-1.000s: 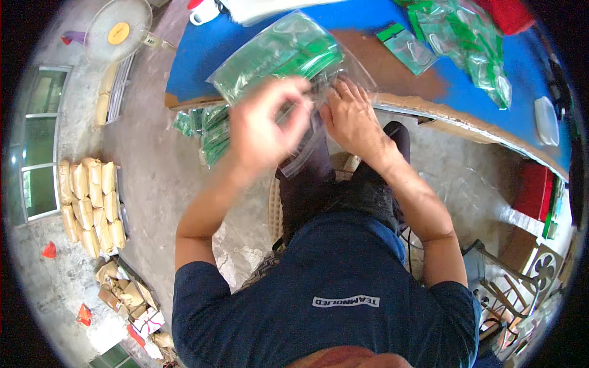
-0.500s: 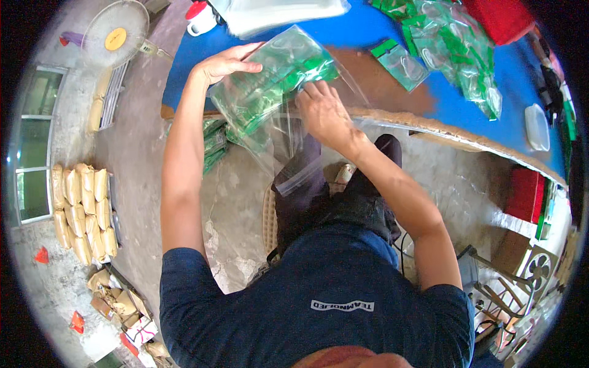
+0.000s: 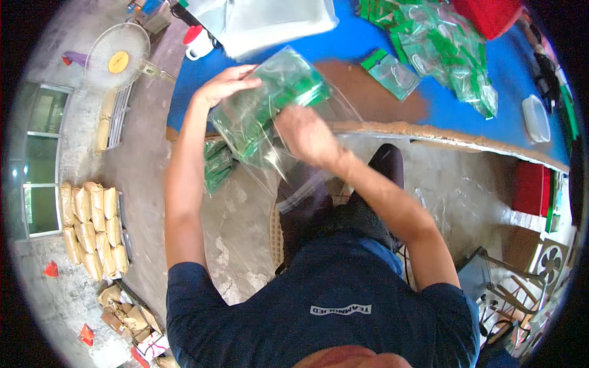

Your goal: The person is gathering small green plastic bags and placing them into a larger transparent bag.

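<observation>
We see the left hand [image 3: 228, 86] grasping the upper left edge of a clear plastic bag [image 3: 283, 69], thumb lying over its face. The right hand [image 3: 307, 136] is blurred, its fingers bent against the bag's right side; we cannot tell whether they grip anything. The bag lies tilted across the front edge of the blue tabletop [image 3: 350, 46], its lower end hanging over the person's thighs, and we make out green-banded packets [image 3: 305, 92] inside it. Below the table edge, to the left, we see a bundle of green packets [image 3: 218, 168].

Beyond the bag we find a stack of clear sheets or bags [image 3: 279, 26] and a white, red-lidded jug [image 3: 197, 45]. To its right lie a single green-topped clear packet [image 3: 391, 75], a heap of similar packets [image 3: 443, 52] and a translucent plastic box [image 3: 536, 119].
</observation>
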The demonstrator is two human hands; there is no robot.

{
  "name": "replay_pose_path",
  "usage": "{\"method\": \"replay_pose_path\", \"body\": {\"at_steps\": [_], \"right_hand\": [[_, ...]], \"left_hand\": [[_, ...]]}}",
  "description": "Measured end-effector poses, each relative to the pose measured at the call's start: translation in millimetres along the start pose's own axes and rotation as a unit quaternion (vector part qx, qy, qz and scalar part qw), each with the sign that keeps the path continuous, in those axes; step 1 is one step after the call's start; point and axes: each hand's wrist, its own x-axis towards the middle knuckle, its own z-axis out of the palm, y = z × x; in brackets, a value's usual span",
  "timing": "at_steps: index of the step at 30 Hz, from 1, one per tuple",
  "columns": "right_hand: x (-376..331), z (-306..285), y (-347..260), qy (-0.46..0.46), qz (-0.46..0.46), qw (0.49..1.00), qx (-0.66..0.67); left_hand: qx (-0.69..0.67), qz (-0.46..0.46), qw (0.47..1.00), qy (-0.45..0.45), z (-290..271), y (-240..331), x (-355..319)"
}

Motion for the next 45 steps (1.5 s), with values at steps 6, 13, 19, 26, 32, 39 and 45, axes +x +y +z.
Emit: {"method": "replay_pose_path", "body": {"at_steps": [6, 13, 19, 26, 32, 39, 45], "right_hand": [[-13.2, 13.5, -32.0, 0.043, -0.037, 0.994, 0.096], [-92.5, -92.1, -9.2, -0.035, 0.023, 0.975, 0.220], [-125.2, -159.7, 98.0, 0.063, 0.247, 0.967, 0.001], [-119.4, -144.2, 147.1, -0.035, 0.145, 0.975, -0.162], [-131.9, -127.7, 105.9, -0.085, -0.060, 0.991, -0.086], [-121.3, -217.7, 194.7, 0.271, 0.187, 0.899, -0.290], [-122.7, -225.1, 271.3, 0.180, 0.310, 0.911, -0.205]], "left_hand": [[0.216, 0.041, 0.974, 0.057, 28.9, 21.1, 15.5], [0.528, 0.095, 0.809, 0.239, 88.9, -7.8, -13.9], [0.512, 0.109, 0.826, 0.211, 74.0, -5.2, -17.5], [0.557, 0.074, 0.789, 0.248, 110.6, -1.5, -14.8], [0.574, 0.035, 0.789, 0.215, 50.2, -14.6, -43.8], [0.314, 0.258, 0.864, 0.295, 157.5, 58.2, -64.3], [-0.055, 0.131, 0.990, 0.007, 261.4, 16.9, -83.7]]}}
